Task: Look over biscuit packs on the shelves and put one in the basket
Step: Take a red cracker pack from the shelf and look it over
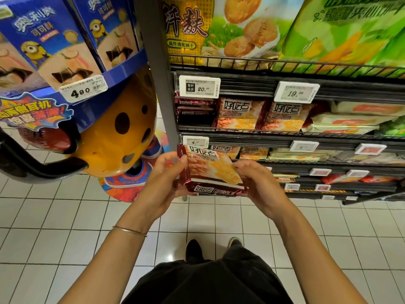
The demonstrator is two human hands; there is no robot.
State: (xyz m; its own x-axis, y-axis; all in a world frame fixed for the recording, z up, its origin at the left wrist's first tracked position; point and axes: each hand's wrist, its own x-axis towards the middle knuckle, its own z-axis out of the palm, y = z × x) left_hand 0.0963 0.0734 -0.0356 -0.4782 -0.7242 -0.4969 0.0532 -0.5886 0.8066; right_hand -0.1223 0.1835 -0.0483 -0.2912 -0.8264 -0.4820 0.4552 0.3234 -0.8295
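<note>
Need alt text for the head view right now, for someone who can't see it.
Both hands, left hand and right hand, hold a dark red biscuit pack before a supermarket shelf of matching packs and price tags. White tiled floor below; no basket visible.

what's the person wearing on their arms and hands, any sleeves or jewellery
Both arms are bare, with no sleeves in view and no gloves. The left hand has a thin metal bangle on its wrist. The right hand and its wrist show nothing worn.

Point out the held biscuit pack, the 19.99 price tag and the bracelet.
biscuit pack (210, 170): head view, front face.
19.99 price tag (296, 92): head view, its display.
bracelet (129, 231): head view, band on left wrist.
</note>
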